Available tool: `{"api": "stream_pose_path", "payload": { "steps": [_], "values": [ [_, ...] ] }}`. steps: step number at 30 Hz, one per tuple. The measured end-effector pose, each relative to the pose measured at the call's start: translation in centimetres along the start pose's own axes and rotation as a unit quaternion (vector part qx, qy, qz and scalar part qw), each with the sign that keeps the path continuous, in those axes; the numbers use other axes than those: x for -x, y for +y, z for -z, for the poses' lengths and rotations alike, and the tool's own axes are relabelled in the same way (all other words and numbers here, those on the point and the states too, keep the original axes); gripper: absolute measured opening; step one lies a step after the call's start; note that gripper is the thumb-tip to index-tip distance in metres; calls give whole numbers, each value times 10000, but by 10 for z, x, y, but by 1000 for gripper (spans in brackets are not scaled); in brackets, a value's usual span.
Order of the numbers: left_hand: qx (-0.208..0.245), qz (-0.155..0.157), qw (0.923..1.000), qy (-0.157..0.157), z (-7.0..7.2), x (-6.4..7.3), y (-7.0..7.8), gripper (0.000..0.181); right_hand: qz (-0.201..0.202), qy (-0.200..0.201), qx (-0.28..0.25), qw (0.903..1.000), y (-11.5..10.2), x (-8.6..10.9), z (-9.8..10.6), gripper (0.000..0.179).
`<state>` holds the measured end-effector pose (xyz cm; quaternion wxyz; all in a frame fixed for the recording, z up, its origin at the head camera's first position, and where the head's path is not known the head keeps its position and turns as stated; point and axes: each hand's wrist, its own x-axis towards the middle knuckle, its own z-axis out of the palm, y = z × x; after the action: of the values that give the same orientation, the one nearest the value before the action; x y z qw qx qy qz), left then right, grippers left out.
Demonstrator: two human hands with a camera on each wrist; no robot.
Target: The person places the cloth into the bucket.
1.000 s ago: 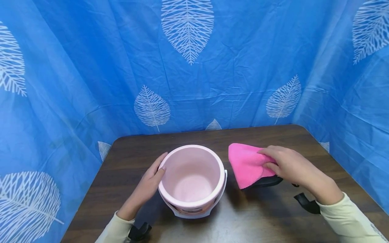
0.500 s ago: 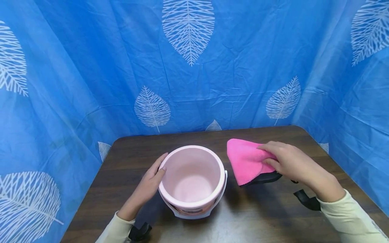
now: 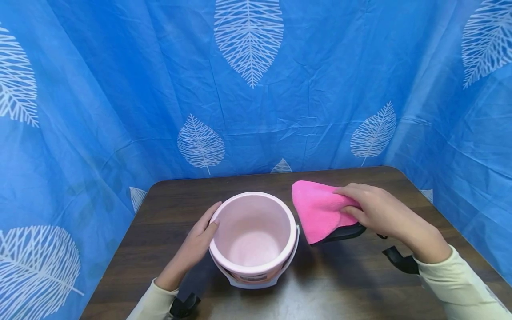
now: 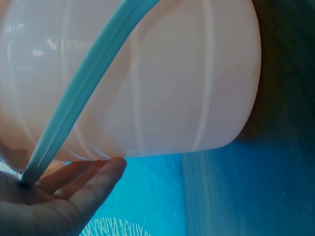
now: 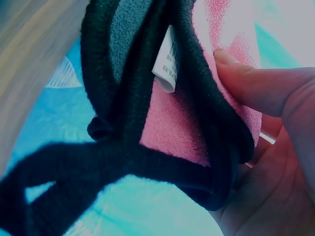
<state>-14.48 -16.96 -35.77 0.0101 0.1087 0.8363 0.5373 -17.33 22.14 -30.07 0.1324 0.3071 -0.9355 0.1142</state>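
Note:
A pale pink bucket (image 3: 254, 231) with its white handle (image 3: 276, 281) hanging down stands upright on the table. My left hand (image 3: 196, 242) grips its left side, thumb at the rim and fingers along the outer wall; in the left wrist view those fingers (image 4: 98, 182) lie against the wall. To the bucket's right, my right hand (image 3: 370, 209) pinches a folded pink fleece cloth (image 3: 316, 209) above the table. Up close, the cloth (image 5: 174, 128) shows black edging, a white label (image 5: 167, 61) and a black loop (image 5: 54, 162) at one corner.
Both hands work over a dark wooden table (image 3: 184, 195). A blue curtain (image 3: 256, 115) with white leaf prints hangs behind it and at both sides. Black straps (image 3: 400, 261) show near both wrists.
My right hand has carried the pink cloth slightly up and then left, nearer the bucket. The left hand and the bucket have stayed in place.

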Motion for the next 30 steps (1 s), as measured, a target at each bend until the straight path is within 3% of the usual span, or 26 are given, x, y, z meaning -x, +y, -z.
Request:
{"api": "stream_pose_path", "payload": {
  "steps": [30],
  "values": [
    [55,6,10000,-21,0,1,1,44,692,39,-124,9975,-39,-32,8,41]
  ]
}}
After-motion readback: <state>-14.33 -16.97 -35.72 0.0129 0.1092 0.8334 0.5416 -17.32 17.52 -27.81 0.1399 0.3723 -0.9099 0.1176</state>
